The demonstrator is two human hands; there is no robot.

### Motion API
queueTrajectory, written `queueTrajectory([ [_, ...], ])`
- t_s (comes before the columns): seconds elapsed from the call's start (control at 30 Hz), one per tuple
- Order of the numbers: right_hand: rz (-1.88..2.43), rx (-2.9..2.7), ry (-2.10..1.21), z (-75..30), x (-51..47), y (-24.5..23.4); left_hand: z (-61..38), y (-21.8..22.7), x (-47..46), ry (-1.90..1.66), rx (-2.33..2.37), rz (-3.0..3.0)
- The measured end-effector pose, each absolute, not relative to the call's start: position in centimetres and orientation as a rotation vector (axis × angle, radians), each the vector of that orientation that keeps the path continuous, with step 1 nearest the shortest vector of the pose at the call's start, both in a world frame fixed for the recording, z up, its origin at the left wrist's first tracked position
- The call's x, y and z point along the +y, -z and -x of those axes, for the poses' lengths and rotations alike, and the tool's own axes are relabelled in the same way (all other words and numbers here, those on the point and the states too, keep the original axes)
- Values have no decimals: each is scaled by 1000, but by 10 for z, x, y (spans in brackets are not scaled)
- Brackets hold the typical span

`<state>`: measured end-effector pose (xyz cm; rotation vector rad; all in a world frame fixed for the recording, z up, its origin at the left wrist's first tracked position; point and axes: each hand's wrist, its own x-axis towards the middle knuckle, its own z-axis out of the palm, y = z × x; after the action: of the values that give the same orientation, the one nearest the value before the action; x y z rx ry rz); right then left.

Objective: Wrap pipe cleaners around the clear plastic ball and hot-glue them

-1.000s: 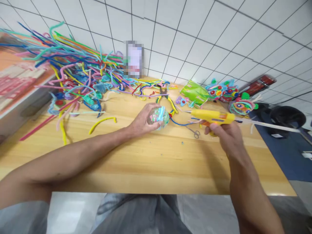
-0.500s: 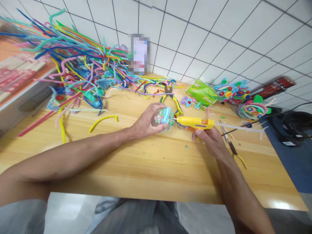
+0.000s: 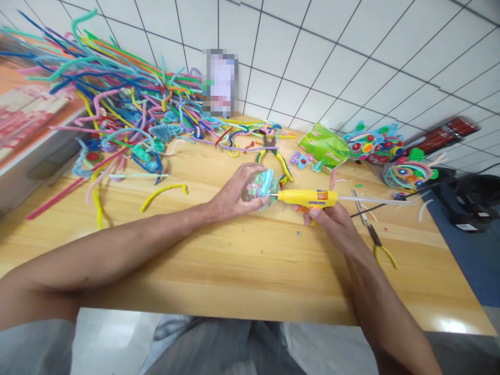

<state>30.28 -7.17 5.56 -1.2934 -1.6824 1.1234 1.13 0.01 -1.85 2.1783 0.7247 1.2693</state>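
Note:
My left hand (image 3: 232,194) is closed round a small clear ball decorated with teal and pink pipe-cleaner pieces (image 3: 264,186), resting it on the wooden table (image 3: 234,260). My right hand (image 3: 330,221) grips a yellow glue gun (image 3: 307,198) held level, with a glue stick sticking out of its back to the right. The gun's metal nozzle touches the right side of the ball.
A big tangle of coloured pipe cleaners (image 3: 117,109) covers the far left. Yellow-handled pliers (image 3: 273,153) lie behind the ball, another pair (image 3: 377,245) at the right. A green packet (image 3: 324,146) and finished colourful ornaments (image 3: 390,156) sit far right. A loose yellow pipe cleaner (image 3: 162,194) lies mid-left.
My right hand brought the glue gun leftward from the right until its nozzle met the ball. My left hand kept the ball in place.

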Motion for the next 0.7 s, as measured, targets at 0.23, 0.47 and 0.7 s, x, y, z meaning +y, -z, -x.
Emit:
queueTrajectory([
  [0.23, 1265, -1673, -1114, -304, -72, -53, -11, 16, -1, -1241, 719, -2181],
  [0.47, 1271, -1681, -1105, -301, -73, -54, -11, 17, -1, -1270, 692, -2182],
  [0.7, 1288, -1638, -1089, -302, -75, -51, -11, 16, -1, -1268, 692, -2201],
])
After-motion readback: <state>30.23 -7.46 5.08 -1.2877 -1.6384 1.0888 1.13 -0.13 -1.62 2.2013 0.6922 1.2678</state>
